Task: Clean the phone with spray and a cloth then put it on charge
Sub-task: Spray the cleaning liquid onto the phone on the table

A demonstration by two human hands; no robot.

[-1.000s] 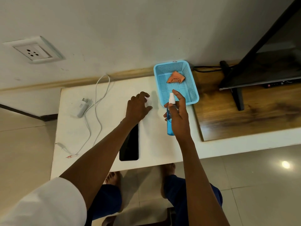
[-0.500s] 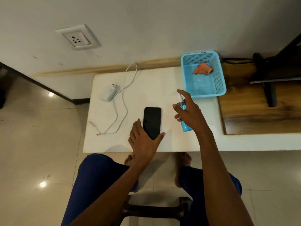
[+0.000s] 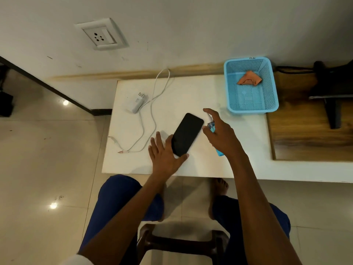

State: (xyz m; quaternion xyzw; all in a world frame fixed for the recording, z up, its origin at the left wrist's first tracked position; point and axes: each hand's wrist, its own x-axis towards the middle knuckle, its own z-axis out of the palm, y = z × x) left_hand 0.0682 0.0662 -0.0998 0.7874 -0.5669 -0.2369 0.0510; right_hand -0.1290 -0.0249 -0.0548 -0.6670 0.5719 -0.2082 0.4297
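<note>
Gripping a blue spray bottle (image 3: pixel 212 129) in the right hand (image 3: pixel 222 135), a person tilts the phone (image 3: pixel 186 134) off the white table (image 3: pixel 191 96) with the left hand (image 3: pixel 165 155); the cloth (image 3: pixel 248 79) lies in the basket (image 3: pixel 271 88).

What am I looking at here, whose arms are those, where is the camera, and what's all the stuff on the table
There is no machine: these are a person's two bare arms, filmed by a camera worn on their head that looks down at a white table. The left hand holds a black phone by its near end, thumb under its near edge. The right hand grips a small blue spray bottle, nozzle toward the phone, forefinger raised over the top. On the table lie a white charger with its cable, unplugged, and a blue basket with an orange cloth inside. A wall socket sits above.
</note>
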